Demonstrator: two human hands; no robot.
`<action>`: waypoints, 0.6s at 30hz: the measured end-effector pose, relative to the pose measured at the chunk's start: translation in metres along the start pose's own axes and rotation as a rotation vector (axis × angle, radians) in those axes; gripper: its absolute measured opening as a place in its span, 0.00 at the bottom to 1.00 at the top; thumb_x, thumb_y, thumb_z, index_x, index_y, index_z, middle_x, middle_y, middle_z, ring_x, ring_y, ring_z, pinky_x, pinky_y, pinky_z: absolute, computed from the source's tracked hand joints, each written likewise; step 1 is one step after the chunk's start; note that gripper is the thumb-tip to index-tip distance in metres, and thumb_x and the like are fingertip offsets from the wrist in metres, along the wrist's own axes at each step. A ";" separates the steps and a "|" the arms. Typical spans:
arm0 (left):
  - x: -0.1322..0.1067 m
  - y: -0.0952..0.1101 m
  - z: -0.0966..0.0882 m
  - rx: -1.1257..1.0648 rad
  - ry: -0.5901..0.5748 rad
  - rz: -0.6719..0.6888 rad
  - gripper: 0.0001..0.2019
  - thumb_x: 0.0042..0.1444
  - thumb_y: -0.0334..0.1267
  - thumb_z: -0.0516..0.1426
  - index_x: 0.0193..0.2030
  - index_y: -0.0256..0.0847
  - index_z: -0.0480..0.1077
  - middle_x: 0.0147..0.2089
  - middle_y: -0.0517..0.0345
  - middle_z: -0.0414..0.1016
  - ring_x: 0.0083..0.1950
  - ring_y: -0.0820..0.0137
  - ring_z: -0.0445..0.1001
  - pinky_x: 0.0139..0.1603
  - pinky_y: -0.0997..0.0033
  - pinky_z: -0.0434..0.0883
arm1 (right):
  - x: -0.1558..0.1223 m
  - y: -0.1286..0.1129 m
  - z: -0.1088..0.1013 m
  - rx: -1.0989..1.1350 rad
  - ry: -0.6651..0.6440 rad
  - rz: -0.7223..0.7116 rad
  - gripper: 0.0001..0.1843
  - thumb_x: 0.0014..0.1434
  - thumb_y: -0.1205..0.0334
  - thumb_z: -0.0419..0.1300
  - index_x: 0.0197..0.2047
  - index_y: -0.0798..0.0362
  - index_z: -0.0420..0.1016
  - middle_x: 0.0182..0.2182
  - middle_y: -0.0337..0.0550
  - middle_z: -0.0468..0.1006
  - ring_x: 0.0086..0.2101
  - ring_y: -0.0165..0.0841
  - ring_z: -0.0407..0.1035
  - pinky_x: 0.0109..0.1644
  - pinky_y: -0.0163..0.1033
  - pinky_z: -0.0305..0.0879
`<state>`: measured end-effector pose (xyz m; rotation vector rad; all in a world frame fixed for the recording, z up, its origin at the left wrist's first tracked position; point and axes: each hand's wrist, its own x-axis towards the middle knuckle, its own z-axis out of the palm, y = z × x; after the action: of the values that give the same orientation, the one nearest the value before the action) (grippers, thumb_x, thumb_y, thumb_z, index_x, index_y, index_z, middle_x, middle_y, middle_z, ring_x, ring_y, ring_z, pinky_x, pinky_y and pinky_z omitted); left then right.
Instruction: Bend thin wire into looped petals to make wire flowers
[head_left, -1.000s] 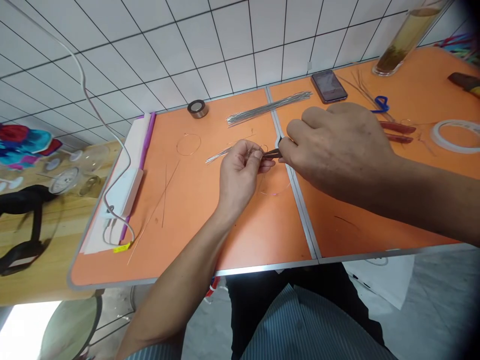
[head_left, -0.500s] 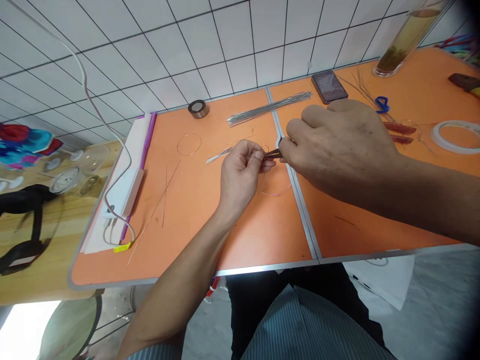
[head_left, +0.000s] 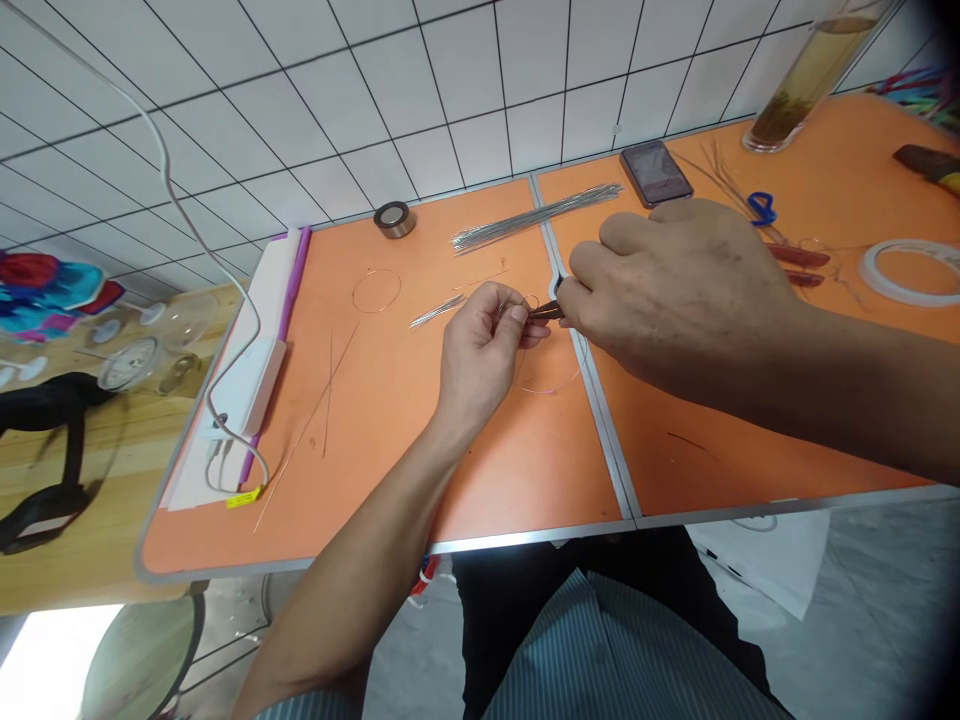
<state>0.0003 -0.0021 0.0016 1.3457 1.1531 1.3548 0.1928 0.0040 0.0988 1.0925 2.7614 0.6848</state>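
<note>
My left hand (head_left: 480, 350) is closed in a pinch on a thin wire loop (head_left: 551, 382) above the orange table (head_left: 420, 440). My right hand (head_left: 675, 290) is closed round a small dark plier-like tool (head_left: 546, 311) whose tip meets the wire at my left fingertips. Most of the tool is hidden under my right hand. A small bunch of straight wires (head_left: 436, 311) lies just left of my left hand.
A larger bundle of straight wires (head_left: 536, 215), a tape roll (head_left: 394, 218) and a phone (head_left: 655, 171) lie at the back. A white power strip (head_left: 244, 385) with cable sits left. Red-handled pliers (head_left: 802, 265), a white tape ring (head_left: 904, 270) and a tall glass (head_left: 799, 85) stand right.
</note>
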 end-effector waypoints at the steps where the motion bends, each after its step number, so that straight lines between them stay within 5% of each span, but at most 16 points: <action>1: 0.000 0.000 0.000 -0.003 -0.004 0.002 0.10 0.71 0.42 0.65 0.39 0.44 0.72 0.36 0.60 0.81 0.38 0.70 0.85 0.44 0.69 0.85 | 0.000 0.000 0.000 -0.014 -0.008 -0.002 0.14 0.71 0.69 0.57 0.38 0.56 0.83 0.34 0.50 0.79 0.43 0.45 0.71 0.44 0.48 0.56; 11: 0.000 0.001 0.001 -0.007 -0.010 -0.004 0.09 0.71 0.40 0.65 0.38 0.45 0.72 0.35 0.59 0.81 0.37 0.70 0.84 0.43 0.70 0.84 | 0.003 0.001 -0.011 -0.176 -0.073 -0.049 0.14 0.61 0.81 0.56 0.35 0.55 0.79 0.30 0.47 0.75 0.38 0.41 0.70 0.36 0.46 0.50; 18: -0.001 0.000 0.001 -0.017 -0.023 -0.006 0.11 0.71 0.43 0.66 0.39 0.44 0.72 0.36 0.59 0.81 0.38 0.70 0.85 0.45 0.69 0.84 | 0.005 0.003 -0.011 -0.131 -0.128 -0.010 0.13 0.64 0.78 0.58 0.37 0.55 0.82 0.31 0.49 0.79 0.36 0.42 0.71 0.38 0.46 0.53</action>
<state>0.0016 -0.0028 0.0016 1.3418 1.1272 1.3387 0.1890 0.0053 0.1100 1.0565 2.5742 0.7546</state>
